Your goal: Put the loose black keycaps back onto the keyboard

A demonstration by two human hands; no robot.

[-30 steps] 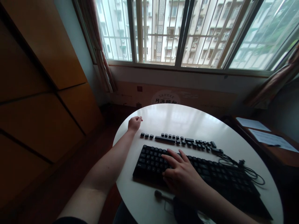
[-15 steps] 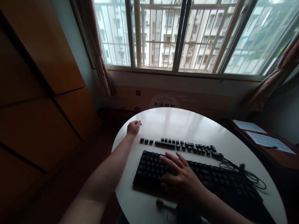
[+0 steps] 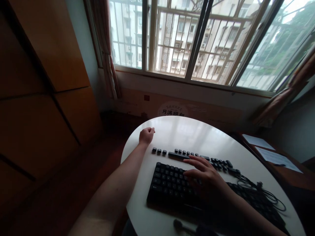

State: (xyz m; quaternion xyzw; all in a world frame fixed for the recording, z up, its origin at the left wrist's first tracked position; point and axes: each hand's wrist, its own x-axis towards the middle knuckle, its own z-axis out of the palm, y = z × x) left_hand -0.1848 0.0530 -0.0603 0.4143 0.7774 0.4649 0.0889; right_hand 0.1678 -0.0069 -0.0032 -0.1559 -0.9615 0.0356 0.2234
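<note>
A black keyboard [image 3: 172, 186] lies on a round white table [image 3: 197, 134]. Behind it runs a row of loose black keycaps [image 3: 182, 153], among them a long bar key. My right hand [image 3: 206, 175] hovers over the keyboard's far edge with fingers spread, its fingertips close to the keycap row. My left hand [image 3: 146, 135] rests on the table's left rim, curled into a loose fist; whether it holds anything is hidden.
The keyboard's black cable [image 3: 261, 195] coils at the table's right. A small dark tool [image 3: 179, 225] lies at the near edge. A side desk with papers [image 3: 270, 154] stands to the right. A wooden cabinet [image 3: 36, 98] fills the left; a barred window [image 3: 192, 39] is ahead.
My right hand has moved forward from the middle of the keyboard toward the keycap row. The camera has shifted slightly left and down. My left hand stays where it was.
</note>
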